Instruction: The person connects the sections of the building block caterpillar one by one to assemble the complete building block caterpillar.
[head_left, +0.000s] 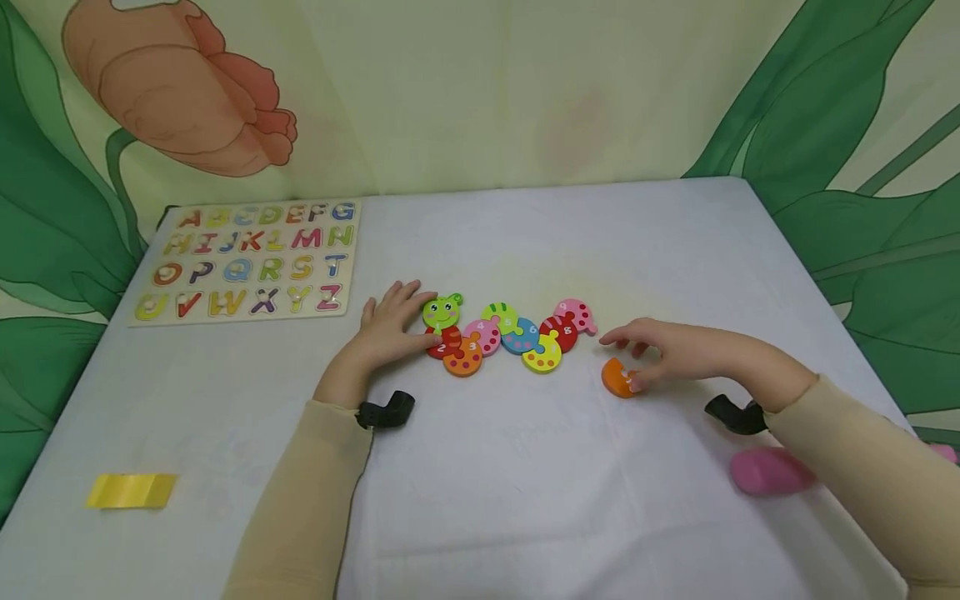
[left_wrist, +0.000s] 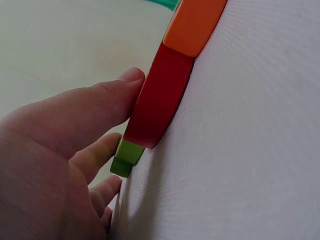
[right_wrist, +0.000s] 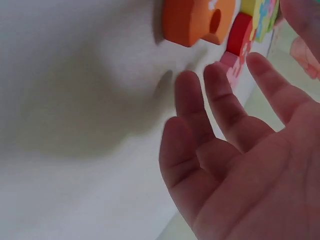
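Observation:
A wooden caterpillar puzzle [head_left: 520, 337] with numbered, coloured pieces lies joined in a wavy row across the table. At its left end is a green smiling head [head_left: 441, 312]. My left hand [head_left: 381, 333] spreads around that end; its thumb touches the red piece marked 2 [left_wrist: 160, 95], and other fingers reach beside the green head. A loose orange piece [head_left: 617, 379] lies just right of the row, apart from the pink piece marked 9 [head_left: 576, 315]. Over it hovers my right hand [head_left: 682, 350], fingers spread and slightly bent, thumb close to the orange piece. Nothing sits between these fingers [right_wrist: 190, 100].
A wooden alphabet board [head_left: 247, 262] with coloured letters lies at the back left. A yellow strip [head_left: 131, 492] is at the front left. Beside the right forearm rests a pink object [head_left: 771, 472], partly hidden by the sleeve. A printed curtain [head_left: 465, 100] hangs behind the white-covered table [head_left: 510, 500].

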